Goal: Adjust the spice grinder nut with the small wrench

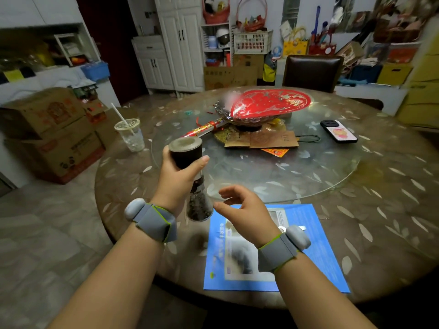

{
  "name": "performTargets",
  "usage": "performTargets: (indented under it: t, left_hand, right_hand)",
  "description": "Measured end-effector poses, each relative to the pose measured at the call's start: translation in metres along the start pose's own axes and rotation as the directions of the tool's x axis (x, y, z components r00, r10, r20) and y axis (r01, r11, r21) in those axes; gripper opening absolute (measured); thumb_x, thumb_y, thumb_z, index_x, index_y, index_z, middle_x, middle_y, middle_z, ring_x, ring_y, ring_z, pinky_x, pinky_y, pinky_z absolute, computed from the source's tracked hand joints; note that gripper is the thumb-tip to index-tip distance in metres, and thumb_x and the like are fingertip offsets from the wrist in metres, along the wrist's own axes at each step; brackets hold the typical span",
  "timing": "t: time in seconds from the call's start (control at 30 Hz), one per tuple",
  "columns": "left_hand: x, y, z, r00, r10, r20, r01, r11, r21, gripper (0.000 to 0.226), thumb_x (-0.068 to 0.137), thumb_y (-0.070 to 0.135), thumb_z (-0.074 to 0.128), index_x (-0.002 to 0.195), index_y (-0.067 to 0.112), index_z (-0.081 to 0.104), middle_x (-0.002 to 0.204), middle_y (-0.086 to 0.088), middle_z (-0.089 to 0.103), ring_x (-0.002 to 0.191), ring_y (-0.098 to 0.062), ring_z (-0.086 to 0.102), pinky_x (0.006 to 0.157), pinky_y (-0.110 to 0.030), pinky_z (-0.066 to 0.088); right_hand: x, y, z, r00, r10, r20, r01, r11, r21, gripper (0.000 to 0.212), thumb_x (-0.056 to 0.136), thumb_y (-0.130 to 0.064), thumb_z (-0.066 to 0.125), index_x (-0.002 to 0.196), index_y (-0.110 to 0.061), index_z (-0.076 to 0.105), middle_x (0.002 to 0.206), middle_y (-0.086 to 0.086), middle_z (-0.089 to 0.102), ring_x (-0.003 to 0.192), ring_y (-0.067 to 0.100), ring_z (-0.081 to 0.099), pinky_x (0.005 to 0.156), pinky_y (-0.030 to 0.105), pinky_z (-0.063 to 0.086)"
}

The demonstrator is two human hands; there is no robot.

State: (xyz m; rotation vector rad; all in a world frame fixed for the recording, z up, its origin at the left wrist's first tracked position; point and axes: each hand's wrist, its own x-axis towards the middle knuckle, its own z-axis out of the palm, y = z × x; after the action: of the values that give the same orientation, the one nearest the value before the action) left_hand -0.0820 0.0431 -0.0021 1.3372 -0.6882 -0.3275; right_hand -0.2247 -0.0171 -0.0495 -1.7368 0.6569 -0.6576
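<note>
My left hand (177,173) grips the spice grinder (190,172) by its dark cap, holding it in the air above the table's near edge. The grinder's clear body, full of peppercorns, points down toward me. My right hand (242,210) hovers just right of the grinder's glass body, with relaxed fingers that hold nothing. The small metal wrench (301,227) lies on the blue sheet (320,245), mostly hidden behind my right wrist band.
A round table (392,198) carries a glass turntable (308,176) with a red decorated dish (268,104), cards and a phone (339,131). A plastic cup with a straw (130,135) stands at the left. Cardboard boxes (52,136) sit on the floor at the left; a chair (311,70) is behind the table.
</note>
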Motion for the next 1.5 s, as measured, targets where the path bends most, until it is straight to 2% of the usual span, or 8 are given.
performTargets:
  t: [0.17, 0.27, 0.4, 0.6, 0.73, 0.87, 1.17, 1.5]
  left_hand:
    - [0.040, 0.010, 0.023, 0.991, 0.012, 0.130, -0.024, 0.995, 0.094, 0.056, 0.062, 0.026, 0.087, 0.106, 0.039, 0.055, 0.126, -0.012, 0.056, 0.110, -0.015, 0.059, 0.094, -0.030, 0.049]
    - [0.072, 0.008, 0.035, 0.993, 0.027, 0.115, -0.045, 0.987, 0.153, 0.058, 0.069, 0.001, 0.082, 0.116, 0.018, 0.052, 0.123, -0.014, 0.058, 0.102, -0.014, 0.058, 0.090, -0.024, 0.051]
    - [0.111, -0.007, 0.043, 0.996, 0.047, 0.074, -0.064, 0.965, 0.253, 0.066, 0.062, 0.002, 0.083, 0.117, 0.012, 0.049, 0.119, -0.014, 0.060, 0.108, -0.023, 0.058, 0.101, -0.043, 0.048]
    - [0.149, -0.039, 0.052, 0.999, 0.046, 0.009, -0.047, 0.957, 0.286, 0.061, 0.070, -0.008, 0.078, 0.122, 0.004, 0.048, 0.112, -0.006, 0.058, 0.102, -0.015, 0.055, 0.093, -0.029, 0.047]
    - [0.166, -0.058, 0.054, 0.999, 0.037, -0.025, -0.027, 0.950, 0.312, 0.063, 0.070, -0.003, 0.080, 0.124, 0.005, 0.047, 0.114, -0.005, 0.057, 0.104, -0.014, 0.055, 0.094, -0.027, 0.047]
    - [0.179, -0.067, 0.057, 0.999, 0.041, -0.027, -0.030, 0.949, 0.314, 0.062, 0.070, -0.003, 0.080, 0.122, 0.004, 0.047, 0.112, -0.004, 0.057, 0.099, -0.012, 0.055, 0.079, -0.008, 0.048]
    - [0.193, -0.074, 0.058, 0.999, 0.034, -0.023, -0.025, 0.952, 0.304, 0.059, 0.073, -0.001, 0.078, 0.123, 0.007, 0.048, 0.113, -0.004, 0.059, 0.100, -0.012, 0.056, 0.072, -0.006, 0.049]
    - [0.178, -0.074, 0.049, 0.999, -0.049, -0.015, 0.051, 0.930, 0.365, 0.081, 0.077, 0.017, 0.079, 0.143, 0.014, 0.032, 0.142, -0.005, 0.046, 0.125, -0.015, 0.048, 0.105, -0.031, 0.040]
  right_hand:
    - [0.016, 0.005, -0.014, 0.999, -0.033, -0.031, 0.028, 0.987, -0.157, 0.025, 0.079, -0.019, 0.071, 0.103, -0.016, 0.066, 0.103, 0.001, 0.065, 0.089, 0.014, 0.059, 0.064, 0.005, 0.040]
    - [0.030, 0.013, -0.019, 0.999, -0.032, -0.042, 0.024, 0.983, -0.184, 0.024, 0.079, -0.021, 0.072, 0.101, -0.017, 0.067, 0.101, 0.000, 0.064, 0.090, 0.012, 0.060, 0.066, 0.006, 0.040]
    - [0.053, 0.025, -0.022, 0.999, -0.023, -0.042, 0.011, 0.962, -0.271, 0.024, 0.079, -0.023, 0.071, 0.102, -0.017, 0.067, 0.103, 0.001, 0.064, 0.090, 0.012, 0.059, 0.070, 0.013, 0.041]
    - [0.088, 0.038, -0.025, 0.999, -0.035, -0.035, 0.019, 0.930, -0.367, 0.027, 0.080, -0.024, 0.068, 0.106, -0.016, 0.066, 0.107, 0.002, 0.062, 0.095, 0.015, 0.057, 0.086, 0.025, 0.046]
    - [0.100, 0.048, -0.026, 0.997, -0.054, -0.053, 0.031, 0.929, -0.368, 0.024, 0.079, -0.022, 0.068, 0.102, -0.017, 0.068, 0.104, 0.001, 0.063, 0.094, 0.014, 0.058, 0.080, 0.021, 0.043]
    - [0.111, 0.055, -0.027, 0.997, -0.048, -0.064, 0.022, 0.935, -0.353, 0.021, 0.079, -0.023, 0.068, 0.100, -0.018, 0.068, 0.102, 0.001, 0.064, 0.094, 0.013, 0.059, 0.080, 0.024, 0.047]
    - [0.121, 0.061, -0.027, 0.996, -0.048, -0.080, 0.016, 0.933, -0.359, 0.018, 0.080, -0.020, 0.066, 0.097, -0.018, 0.069, 0.097, -0.002, 0.063, 0.091, 0.011, 0.059, 0.080, 0.024, 0.047]
    - [0.113, 0.051, -0.032, 0.996, -0.050, -0.079, 0.018, 0.931, -0.365, 0.020, 0.081, -0.021, 0.065, 0.100, -0.017, 0.069, 0.100, 0.000, 0.064, 0.093, 0.013, 0.058, 0.082, 0.029, 0.050]
